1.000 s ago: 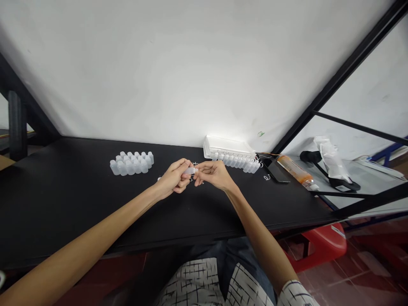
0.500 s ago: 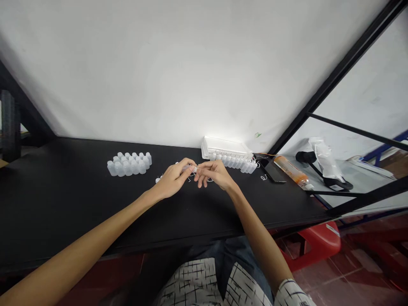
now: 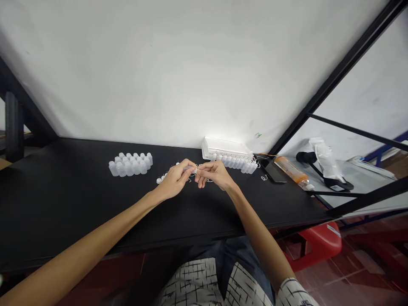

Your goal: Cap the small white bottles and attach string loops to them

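Note:
My left hand (image 3: 176, 178) is closed around a small translucent plastic bottle (image 3: 188, 168), held sideways with its white-capped end to the right. At that end my right hand (image 3: 214, 174) pinches with thumb and forefinger, its other fingers curled below. What sits in this pinch is too small to make out. Small white caps (image 3: 159, 180) with thin tips lie beside my left hand, partly hidden by it. Thin white loops (image 3: 209, 180) show on the black table below my right hand.
Several translucent bottles (image 3: 129, 165) stand grouped at the left. Capped bottles (image 3: 236, 162) are lined up before a white stack (image 3: 226, 147). Farther right lie a white loop (image 3: 264, 177), a dark phone (image 3: 274, 173) and an orange-labelled bottle (image 3: 290, 170). A black metal frame (image 3: 338, 72) rises at the right.
Both hands stay together at the bottle's capped end, with only slight finger movement. The view has shifted a little, and more of the caps beside my left hand shows.

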The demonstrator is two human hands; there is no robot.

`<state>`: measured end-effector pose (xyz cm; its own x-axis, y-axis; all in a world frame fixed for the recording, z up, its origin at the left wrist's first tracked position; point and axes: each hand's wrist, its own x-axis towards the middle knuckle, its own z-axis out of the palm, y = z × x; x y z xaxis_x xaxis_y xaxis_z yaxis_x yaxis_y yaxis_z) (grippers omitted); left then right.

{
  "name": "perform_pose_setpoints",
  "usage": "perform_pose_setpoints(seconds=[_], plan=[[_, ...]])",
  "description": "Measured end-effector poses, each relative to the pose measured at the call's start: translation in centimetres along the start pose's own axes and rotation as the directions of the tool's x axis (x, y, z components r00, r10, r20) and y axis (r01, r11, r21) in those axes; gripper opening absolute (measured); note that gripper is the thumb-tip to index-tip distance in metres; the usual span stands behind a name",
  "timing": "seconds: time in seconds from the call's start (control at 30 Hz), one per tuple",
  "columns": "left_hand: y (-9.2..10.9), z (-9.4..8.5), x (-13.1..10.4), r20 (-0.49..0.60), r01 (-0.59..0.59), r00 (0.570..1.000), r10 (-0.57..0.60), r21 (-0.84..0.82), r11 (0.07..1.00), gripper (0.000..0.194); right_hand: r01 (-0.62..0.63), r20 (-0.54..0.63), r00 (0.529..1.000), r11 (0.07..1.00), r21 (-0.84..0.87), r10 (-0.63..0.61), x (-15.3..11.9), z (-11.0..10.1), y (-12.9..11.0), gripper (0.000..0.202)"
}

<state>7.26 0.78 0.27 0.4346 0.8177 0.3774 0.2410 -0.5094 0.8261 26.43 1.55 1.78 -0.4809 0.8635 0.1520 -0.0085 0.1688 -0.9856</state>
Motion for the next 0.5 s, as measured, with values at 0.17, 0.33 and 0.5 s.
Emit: perform_pose_setpoints(seconds=[0.17,0.33,0.5], plan=[[0.44,-0.58,0.08,0.038,-0.021,0.999,0.018,0.083,0.996,0.028,0.03,-0.003,1.0,1.0,0.009,-0.03,-0.04,0.05,0.34,0.034],[0.51,-0.82,0.11,0.054,-0.063,0.997,0.056,0.143,0.988,0.023,0.033,-0.056,0.998,0.999,0.007,-0.033,0.05,0.22,0.41,0.037],[0.47,-0.73,0.14,0.053,-0.084,0.996,0.076,0.163,0.983,0.022,0.033,-0.076,0.997,0.999,-0.014,-0.034,0.12,0.29,0.3,0.036]])
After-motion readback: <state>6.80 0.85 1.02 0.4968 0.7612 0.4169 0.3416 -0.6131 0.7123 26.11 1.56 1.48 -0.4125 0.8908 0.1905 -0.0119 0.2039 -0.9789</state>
